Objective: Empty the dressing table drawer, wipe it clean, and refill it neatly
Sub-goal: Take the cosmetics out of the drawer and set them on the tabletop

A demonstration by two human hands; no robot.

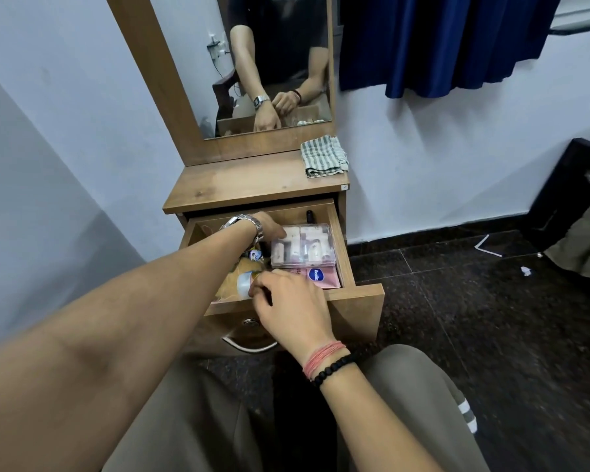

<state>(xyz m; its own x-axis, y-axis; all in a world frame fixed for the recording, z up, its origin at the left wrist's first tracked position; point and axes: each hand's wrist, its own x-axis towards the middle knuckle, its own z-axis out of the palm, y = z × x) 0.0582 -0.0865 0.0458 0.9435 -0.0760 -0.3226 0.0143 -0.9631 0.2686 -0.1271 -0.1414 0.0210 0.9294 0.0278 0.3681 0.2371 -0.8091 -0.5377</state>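
Head view: the open drawer point(341, 253) is full. His left hand point(269, 228) rests loosely on the clear plastic case point(302, 247), light, rigid, best gripped by its edges; his right hand point(286, 301) curls around a smooth, slippery bottle point(244, 282) near front-left.

Illumination: even, moderately bright, cool in tone. Soft shadows fall on the wall point(82, 206) left of the dressing table. Wide-angle distortion bends frame edges; near forearm slightly blurred.

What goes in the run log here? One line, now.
stage: emptying | drawer: open, full | left hand: on clear box | right hand: on bottle | cloth: tabletop, unused
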